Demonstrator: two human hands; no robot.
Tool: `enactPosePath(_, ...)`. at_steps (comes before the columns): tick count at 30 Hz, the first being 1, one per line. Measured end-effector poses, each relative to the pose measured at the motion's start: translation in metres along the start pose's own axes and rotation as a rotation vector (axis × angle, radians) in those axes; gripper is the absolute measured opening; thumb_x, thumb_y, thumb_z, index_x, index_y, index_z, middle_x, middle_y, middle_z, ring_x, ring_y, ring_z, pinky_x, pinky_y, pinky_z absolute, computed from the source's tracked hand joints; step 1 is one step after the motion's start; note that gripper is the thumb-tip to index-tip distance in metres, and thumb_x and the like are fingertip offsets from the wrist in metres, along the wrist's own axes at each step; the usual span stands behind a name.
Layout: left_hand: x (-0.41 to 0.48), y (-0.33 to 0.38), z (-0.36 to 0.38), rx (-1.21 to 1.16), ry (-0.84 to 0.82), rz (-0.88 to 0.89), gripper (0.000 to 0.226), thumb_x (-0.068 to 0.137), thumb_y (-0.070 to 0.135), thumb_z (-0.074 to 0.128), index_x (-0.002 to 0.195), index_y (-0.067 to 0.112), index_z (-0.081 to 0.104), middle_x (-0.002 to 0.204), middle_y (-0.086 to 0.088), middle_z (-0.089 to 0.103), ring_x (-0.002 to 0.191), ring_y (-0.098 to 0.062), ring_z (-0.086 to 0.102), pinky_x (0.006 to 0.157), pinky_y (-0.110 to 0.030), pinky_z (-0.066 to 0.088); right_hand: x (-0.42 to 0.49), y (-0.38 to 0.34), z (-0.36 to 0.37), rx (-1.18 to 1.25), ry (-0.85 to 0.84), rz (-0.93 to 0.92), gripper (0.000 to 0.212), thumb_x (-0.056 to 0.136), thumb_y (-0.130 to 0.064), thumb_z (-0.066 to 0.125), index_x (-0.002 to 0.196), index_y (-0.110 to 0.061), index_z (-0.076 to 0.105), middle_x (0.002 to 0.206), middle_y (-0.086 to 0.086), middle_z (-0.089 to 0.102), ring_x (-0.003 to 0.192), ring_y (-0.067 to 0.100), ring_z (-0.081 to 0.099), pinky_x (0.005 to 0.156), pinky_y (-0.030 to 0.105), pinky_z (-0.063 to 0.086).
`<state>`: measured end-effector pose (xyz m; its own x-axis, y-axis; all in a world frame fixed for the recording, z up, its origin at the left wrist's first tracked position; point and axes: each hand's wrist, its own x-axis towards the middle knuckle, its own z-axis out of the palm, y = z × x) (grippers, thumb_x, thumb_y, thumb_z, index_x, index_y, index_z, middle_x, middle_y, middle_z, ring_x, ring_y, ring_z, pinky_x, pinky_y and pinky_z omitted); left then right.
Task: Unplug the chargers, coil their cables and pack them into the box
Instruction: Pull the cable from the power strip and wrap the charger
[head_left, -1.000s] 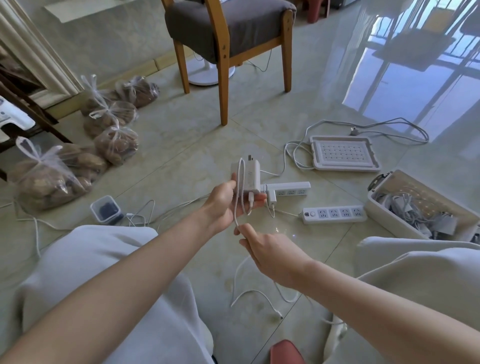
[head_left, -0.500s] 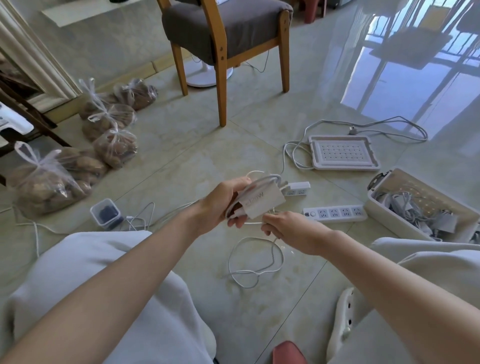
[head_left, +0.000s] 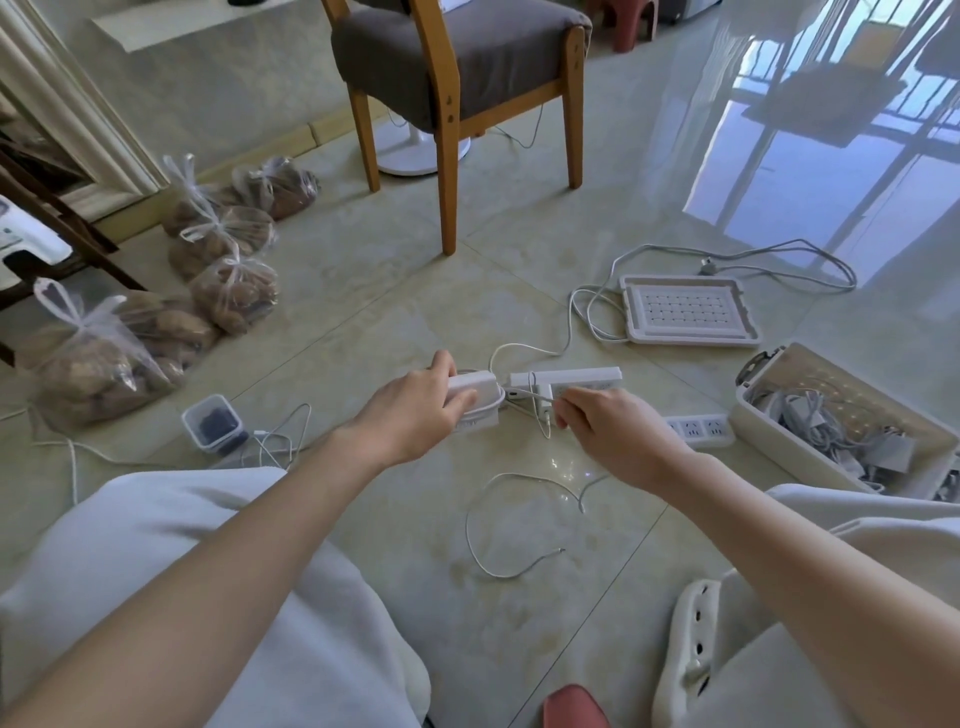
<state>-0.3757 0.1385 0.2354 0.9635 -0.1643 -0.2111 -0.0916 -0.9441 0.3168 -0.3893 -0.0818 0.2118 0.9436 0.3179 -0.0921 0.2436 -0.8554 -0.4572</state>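
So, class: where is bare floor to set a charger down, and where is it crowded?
Free: the tiles between the chair, the bags and the left hand. Crowded: the right side, where power strips, tray and box lie close; a loose cable loops just nearer than the right hand.

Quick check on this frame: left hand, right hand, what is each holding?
Left hand: grips the white charger.
Right hand: pinches the cable running from that charger.
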Motion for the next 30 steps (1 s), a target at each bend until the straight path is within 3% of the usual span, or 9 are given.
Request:
enactPosePath(4, 0.002, -0.001, 0.006, 0.061, 0.097, 0.021, 0.030, 0.098, 0.036, 0.042, 0.110, 0.009, 0.036, 0.110, -0.014, 0.060, 0.095, -0.038, 0.058, 0.066, -0.034, 0.034, -0.006, -0.010, 0.000, 0.053, 0.018, -0.053, 0.024, 0.097, -0.022, 0.037, 0.086, -0.019, 0.058, 0.072, -0.003, 0.054, 0.067, 0.025, 0.049, 0.066, 0.036, 0.043)
enactPosePath(10, 0.004, 0.005, 0.012, -0.066, 0.205, -0.042, 0.028, 0.098, 0.030, 0.044, 0.111, 0.006, 0.035, 0.117, -0.016, 0.056, 0.096, -0.039, 0.057, 0.064, -0.034, 0.032, -0.022, -0.034, 0.007, 0.245, 0.014, -0.146, 0.023, 0.100, -0.025, 0.032, 0.105, -0.022, 0.055, 0.059, -0.012, 0.045, 0.051, 0.007, 0.041, 0.063, 0.031, 0.037)
enactPosePath(13, 0.004, 0.014, 0.016, -0.389, 0.256, -0.054, 0.025, 0.099, 0.029, 0.043, 0.101, 0.009, 0.028, 0.102, -0.017, 0.057, 0.079, -0.035, 0.061, 0.065, -0.041, 0.047, -0.028, -0.046, 0.011, 0.329, -0.036, -0.205, 0.024, 0.100, -0.023, 0.026, 0.116, -0.025, 0.044, 0.065, 0.006, 0.055, 0.055, 0.020, 0.047, 0.066, 0.039, 0.044)
enactPosePath(16, 0.005, 0.031, 0.017, -0.821, 0.207, -0.166, 0.021, 0.102, 0.024, 0.036, 0.100, 0.006, 0.026, 0.082, -0.011, 0.055, 0.051, -0.005, 0.061, 0.051, -0.017, 0.049, -0.032, -0.051, 0.016, 0.408, -0.047, -0.278, 0.025, 0.100, -0.018, 0.027, 0.120, -0.021, 0.041, 0.067, 0.006, 0.055, 0.058, 0.022, 0.047, 0.066, 0.035, 0.043)
enactPosePath(19, 0.008, 0.040, 0.015, -1.220, 0.048, -0.301, 0.034, 0.105, 0.027, 0.023, 0.100, 0.000, 0.043, 0.064, -0.012, 0.065, 0.056, -0.018, 0.066, 0.073, -0.035, 0.055, -0.041, -0.051, 0.027, 0.276, -0.158, -0.356, 0.019, 0.100, -0.017, 0.031, 0.112, -0.020, 0.045, 0.064, 0.001, 0.049, 0.057, 0.023, 0.044, 0.059, 0.033, 0.037)
enactPosePath(21, 0.008, 0.042, 0.008, -1.440, -0.044, -0.344, 0.038, 0.103, 0.015, 0.020, 0.093, -0.002, 0.053, 0.059, -0.013, 0.066, 0.060, -0.023, 0.066, 0.080, -0.036, 0.054, -0.043, -0.050, 0.035, 0.161, -0.189, -0.385, 0.015, 0.099, -0.017, 0.033, 0.107, -0.018, 0.045, 0.061, -0.003, 0.043, 0.058, 0.026, 0.040, 0.057, 0.032, 0.031)
enactPosePath(27, 0.004, 0.041, -0.006, -2.024, -0.155, -0.402, 0.038, 0.098, 0.006, 0.024, 0.089, -0.007, 0.058, 0.065, -0.020, 0.065, 0.052, -0.025, 0.066, 0.052, -0.029, 0.057, -0.029, -0.026, 0.037, 0.040, -0.138, -0.353, 0.024, 0.089, -0.001, 0.038, 0.107, -0.014, 0.045, 0.088, 0.006, 0.060, 0.068, 0.029, 0.045, 0.062, 0.032, 0.032)
enactPosePath(30, 0.006, 0.033, -0.006, -2.067, -0.151, -0.430, 0.037, 0.098, 0.008, 0.025, 0.090, -0.004, 0.059, 0.066, -0.017, 0.063, 0.049, -0.022, 0.062, 0.046, -0.024, 0.053, -0.023, -0.014, 0.037, 0.005, -0.147, -0.343, 0.027, 0.085, 0.002, 0.041, 0.106, -0.014, 0.047, 0.094, 0.003, 0.059, 0.068, 0.022, 0.041, 0.062, 0.032, 0.036)
